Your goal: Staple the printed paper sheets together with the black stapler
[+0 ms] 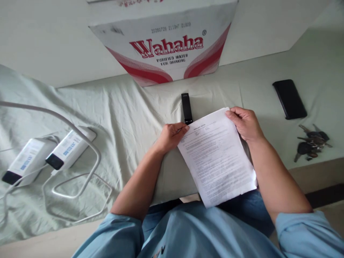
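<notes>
A stack of printed paper sheets (217, 157) is held between my two hands, tilted over the table's near edge, its lower end above my lap. My left hand (172, 137) pinches the upper left corner between thumb and fingers. At the upper right corner, my right hand (245, 123) grips the sheets with the thumb on top. Just beyond the left corner lies a black stapler (186, 108), its near end close to my left fingertips. Dense lines of text cover the top sheet, too small to read.
A Wahaha water carton (172, 46) stands at the back. Two white power banks (71, 148) with white cables (96, 157) lie at left. A black phone (290, 99) and a bunch of keys (313, 141) rest at right. Pale green cloth (126, 118) covers the table, wrinkled on the left.
</notes>
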The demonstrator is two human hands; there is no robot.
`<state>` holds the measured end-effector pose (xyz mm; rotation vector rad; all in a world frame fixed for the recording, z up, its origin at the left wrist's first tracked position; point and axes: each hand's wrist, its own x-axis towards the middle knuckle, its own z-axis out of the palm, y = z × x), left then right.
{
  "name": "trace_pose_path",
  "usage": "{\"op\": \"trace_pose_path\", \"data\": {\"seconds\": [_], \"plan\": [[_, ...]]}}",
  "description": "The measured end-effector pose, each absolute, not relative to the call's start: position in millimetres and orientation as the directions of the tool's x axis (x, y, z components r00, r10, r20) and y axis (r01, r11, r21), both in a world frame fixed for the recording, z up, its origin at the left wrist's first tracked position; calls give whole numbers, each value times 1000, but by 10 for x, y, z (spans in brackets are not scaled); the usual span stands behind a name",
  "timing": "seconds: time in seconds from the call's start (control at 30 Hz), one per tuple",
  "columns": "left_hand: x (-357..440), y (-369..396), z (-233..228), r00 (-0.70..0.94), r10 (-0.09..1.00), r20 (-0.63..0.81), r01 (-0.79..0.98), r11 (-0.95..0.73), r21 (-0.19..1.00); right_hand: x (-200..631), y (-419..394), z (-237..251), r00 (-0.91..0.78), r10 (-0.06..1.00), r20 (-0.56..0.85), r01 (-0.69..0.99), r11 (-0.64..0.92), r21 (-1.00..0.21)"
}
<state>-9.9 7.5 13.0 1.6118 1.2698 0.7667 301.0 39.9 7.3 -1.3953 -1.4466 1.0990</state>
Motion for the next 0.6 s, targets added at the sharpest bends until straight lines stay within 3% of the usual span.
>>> {"op": "trace_pose_path", "data": {"seconds": [0.23,0.4,0.6], "plan": [[-95,72,132,294,954,-63,375,-54,926,3009,398,79,-25,999,-27,253,-20,-967],[-94,71,132,297,953,-61,399,-66,914,3011,372,181,-128,985,-112,234,-79,-969],[-104,89,106,103,992,-77,471,19,882,3108,366,135,-35,991,-131,341,-111,-934]]}}
